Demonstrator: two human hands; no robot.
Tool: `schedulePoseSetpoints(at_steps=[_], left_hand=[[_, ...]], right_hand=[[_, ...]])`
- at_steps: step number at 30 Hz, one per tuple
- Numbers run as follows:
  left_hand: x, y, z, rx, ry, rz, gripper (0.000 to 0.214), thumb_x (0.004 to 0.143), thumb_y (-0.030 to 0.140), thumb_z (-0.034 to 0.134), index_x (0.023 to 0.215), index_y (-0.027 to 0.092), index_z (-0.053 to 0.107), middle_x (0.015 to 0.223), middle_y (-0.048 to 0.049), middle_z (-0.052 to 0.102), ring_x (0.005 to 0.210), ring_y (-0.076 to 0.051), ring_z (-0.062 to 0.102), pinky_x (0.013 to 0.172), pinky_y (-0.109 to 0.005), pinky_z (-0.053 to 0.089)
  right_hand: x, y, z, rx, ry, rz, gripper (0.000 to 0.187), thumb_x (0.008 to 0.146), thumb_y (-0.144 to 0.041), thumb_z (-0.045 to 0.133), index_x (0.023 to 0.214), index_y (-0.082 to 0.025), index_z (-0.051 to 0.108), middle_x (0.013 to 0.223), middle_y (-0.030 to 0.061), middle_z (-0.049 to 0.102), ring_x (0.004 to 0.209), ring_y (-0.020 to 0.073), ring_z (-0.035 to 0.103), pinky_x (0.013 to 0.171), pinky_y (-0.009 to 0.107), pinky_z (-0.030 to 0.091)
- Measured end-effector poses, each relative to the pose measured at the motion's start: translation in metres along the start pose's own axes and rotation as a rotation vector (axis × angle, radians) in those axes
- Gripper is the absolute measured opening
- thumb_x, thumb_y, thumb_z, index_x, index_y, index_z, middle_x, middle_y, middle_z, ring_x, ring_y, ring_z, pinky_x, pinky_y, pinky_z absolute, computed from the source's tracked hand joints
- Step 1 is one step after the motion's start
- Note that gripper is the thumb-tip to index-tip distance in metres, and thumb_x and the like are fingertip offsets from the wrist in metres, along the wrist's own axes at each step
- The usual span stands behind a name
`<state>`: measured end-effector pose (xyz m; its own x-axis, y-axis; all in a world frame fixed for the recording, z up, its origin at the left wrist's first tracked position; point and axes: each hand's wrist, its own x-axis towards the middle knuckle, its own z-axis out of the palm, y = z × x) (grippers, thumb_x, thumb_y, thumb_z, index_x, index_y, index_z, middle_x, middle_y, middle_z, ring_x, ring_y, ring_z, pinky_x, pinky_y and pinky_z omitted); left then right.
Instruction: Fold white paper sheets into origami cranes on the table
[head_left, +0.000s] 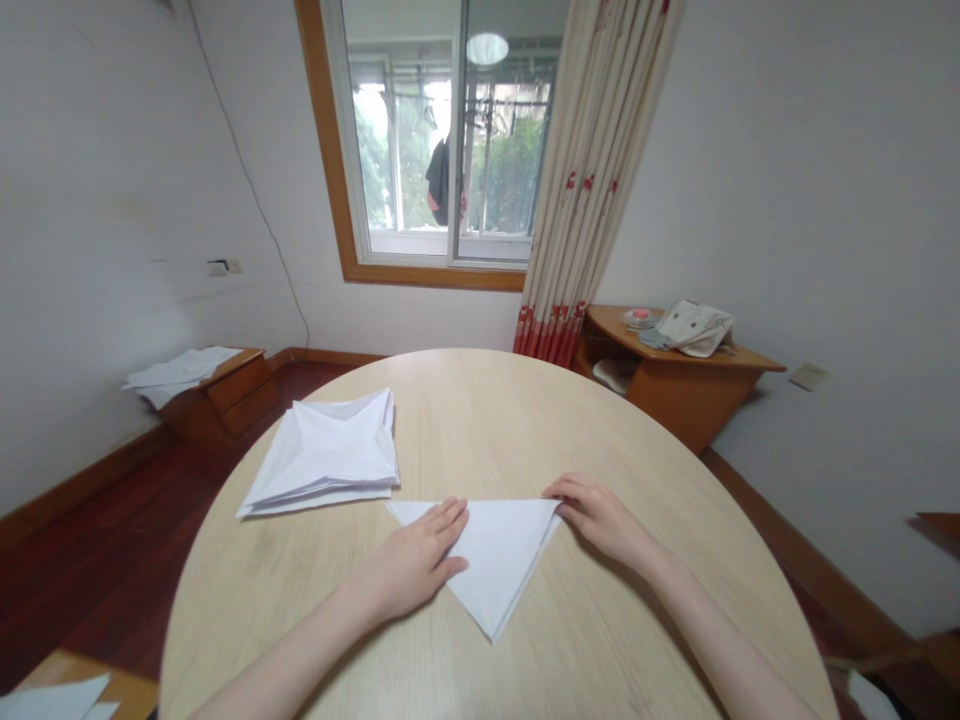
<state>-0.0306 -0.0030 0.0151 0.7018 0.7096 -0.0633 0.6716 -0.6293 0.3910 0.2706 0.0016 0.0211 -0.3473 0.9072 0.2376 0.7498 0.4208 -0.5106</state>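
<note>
A white sheet of paper (499, 560), folded into a triangle, lies on the round wooden table (480, 420) with one point toward me. My left hand (424, 560) rests flat on its left part, fingers stretched out. At the paper's right corner, my right hand (596, 515) has its fingers closed on the edge; the thumb is partly hidden. Along the right side two layers show slightly apart. Behind and left of my left hand sits a stack of folded white papers (330, 440), creased and a little uneven.
Beyond the table stand a window (450, 150) and a long curtain (585, 180). A corner cabinet (690, 375) at the right bears a light bag (696, 328). At the left, more paper sheets (184, 368) lie on a low wooden cabinet (240, 390).
</note>
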Motion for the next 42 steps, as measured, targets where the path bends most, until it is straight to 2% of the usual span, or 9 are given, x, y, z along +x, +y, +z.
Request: schedulePoseSetpoints(at_steps=[5, 9, 11, 16, 21, 27, 33, 37, 42], left_hand=[[0.0, 0.002, -0.004, 0.013, -0.022, -0.019, 0.056, 0.096, 0.033, 0.046, 0.146, 0.012, 0.033, 0.154, -0.0113, 0.024, 0.143, -0.023, 0.021, 0.117, -0.04, 0.023], [-0.001, 0.002, -0.005, 0.054, 0.017, 0.006, 0.054, 0.096, 0.035, 0.047, 0.145, 0.014, 0.037, 0.153, -0.0114, 0.029, 0.142, -0.024, 0.026, 0.116, -0.039, 0.026], [-0.001, 0.002, -0.003, 0.083, 0.05, 0.018, 0.051, 0.097, 0.036, 0.043, 0.143, 0.014, 0.04, 0.151, -0.0111, 0.034, 0.14, -0.024, 0.03, 0.115, -0.04, 0.028], [0.002, 0.005, 0.004, 0.163, 0.125, 0.012, 0.05, 0.099, 0.043, 0.038, 0.14, 0.015, 0.044, 0.148, -0.011, 0.041, 0.137, -0.026, 0.038, 0.112, -0.043, 0.034], [0.003, 0.01, 0.008, 0.206, 0.137, 0.019, 0.06, 0.095, 0.053, 0.041, 0.142, 0.015, 0.042, 0.149, -0.0128, 0.037, 0.137, -0.031, 0.036, 0.111, -0.048, 0.034], [0.0, 0.018, 0.004, 0.188, 0.014, -0.035, 0.063, 0.097, 0.053, 0.034, 0.148, 0.017, 0.028, 0.155, -0.0112, 0.024, 0.143, -0.029, 0.021, 0.115, -0.054, 0.02], [-0.004, 0.019, 0.001, 0.146, -0.006, -0.114, 0.062, 0.095, 0.056, 0.036, 0.149, 0.028, 0.024, 0.156, -0.0057, 0.021, 0.144, -0.034, 0.015, 0.108, -0.071, 0.01], [-0.004, 0.015, 0.003, 0.144, 0.022, -0.134, 0.067, 0.089, 0.064, 0.043, 0.148, 0.036, 0.027, 0.156, -0.0048, 0.021, 0.143, -0.041, 0.014, 0.101, -0.079, 0.006], [-0.005, 0.013, 0.004, 0.14, 0.047, -0.13, 0.07, 0.087, 0.067, 0.043, 0.147, 0.037, 0.027, 0.156, -0.0062, 0.022, 0.142, -0.044, 0.012, 0.101, -0.078, 0.005]], right_hand=[[0.0, 0.01, 0.001, 0.004, 0.036, -0.008, 0.026, 0.083, -0.012, 0.043, 0.091, -0.018, 0.068, 0.094, 0.0092, 0.068, 0.092, 0.0219, 0.063, 0.083, 0.036, 0.049], [-0.003, 0.013, -0.001, -0.005, 0.061, -0.027, 0.043, 0.073, -0.003, 0.038, 0.097, -0.02, 0.07, 0.105, 0.0071, 0.069, 0.102, 0.0206, 0.062, 0.093, 0.038, 0.047], [-0.004, 0.009, -0.001, -0.032, 0.108, -0.037, 0.047, 0.072, -0.002, 0.038, 0.101, -0.021, 0.07, 0.112, 0.0064, 0.068, 0.108, 0.0209, 0.061, 0.097, 0.041, 0.046], [-0.006, -0.017, 0.016, -0.126, 0.224, -0.116, 0.043, 0.084, -0.009, 0.037, 0.111, -0.022, 0.067, 0.118, 0.0081, 0.067, 0.112, 0.0225, 0.06, 0.098, 0.045, 0.048], [-0.006, -0.044, 0.047, -0.219, 0.06, -0.128, 0.041, 0.093, -0.02, 0.037, 0.129, -0.015, 0.058, 0.135, 0.0139, 0.057, 0.125, 0.0253, 0.052, 0.105, 0.046, 0.043], [-0.008, -0.043, 0.064, -0.251, -0.144, -0.036, 0.052, 0.099, -0.037, 0.035, 0.145, -0.012, 0.039, 0.149, 0.0159, 0.036, 0.139, 0.0275, 0.031, 0.113, 0.049, 0.031], [-0.007, -0.047, 0.059, -0.282, -0.242, 0.117, 0.055, 0.099, -0.045, 0.03, 0.15, -0.024, 0.027, 0.156, 0.0049, 0.021, 0.144, 0.0338, 0.005, 0.114, 0.06, 0.013], [-0.007, -0.052, 0.051, -0.289, -0.284, 0.19, 0.057, 0.097, -0.052, 0.031, 0.149, -0.031, 0.026, 0.158, 0.0033, 0.013, 0.143, 0.0377, -0.002, 0.112, 0.064, 0.008], [-0.007, -0.054, 0.045, -0.273, -0.304, 0.228, 0.059, 0.095, -0.058, 0.033, 0.149, -0.036, 0.025, 0.159, 0.0036, 0.012, 0.143, 0.0382, -0.003, 0.111, 0.065, 0.006]])
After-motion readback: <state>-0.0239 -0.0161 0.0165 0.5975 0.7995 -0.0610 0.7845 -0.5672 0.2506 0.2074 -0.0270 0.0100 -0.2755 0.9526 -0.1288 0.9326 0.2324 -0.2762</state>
